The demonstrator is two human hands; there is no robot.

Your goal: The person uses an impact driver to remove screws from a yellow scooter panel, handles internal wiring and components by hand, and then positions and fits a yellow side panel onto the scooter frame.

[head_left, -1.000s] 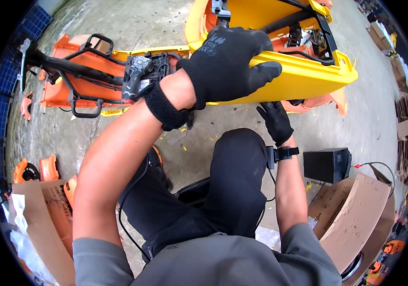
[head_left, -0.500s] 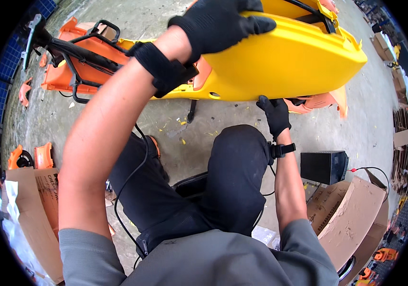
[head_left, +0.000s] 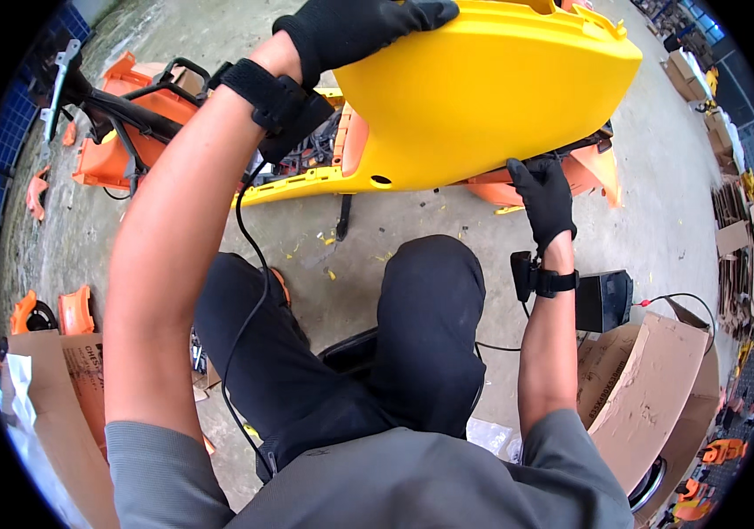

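Note:
A big smooth yellow body panel (head_left: pixel 491 97) stands tilted in front of me, over the orange and black frame of a scooter-like vehicle (head_left: pixel 161 110). My left hand (head_left: pixel 364 35), in a black glove, grips the panel's top left edge. At the lower right edge, my gloved right hand (head_left: pixel 546 198) has its fingers reaching under the rim, partly hidden, with the thumb up against it. A narrow yellow strip with a round hole runs left from the panel's bottom. Dark inner parts with wiring (head_left: pixel 315 145) show behind that strip.
Cardboard boxes stand at my left (head_left: pixel 51 423) and right (head_left: pixel 650 388). A black box (head_left: pixel 603 300) sits on the floor beyond my right forearm. Cables hang from both wrist straps. Stacked flat cardboard (head_left: pixel 734 238) lines the right side, and orange parts lie at far left.
The yellow panel has shifted left and tilted, exposing inner parts beside it. My left hand moved left with it; my right hand slid right along the lower edge.

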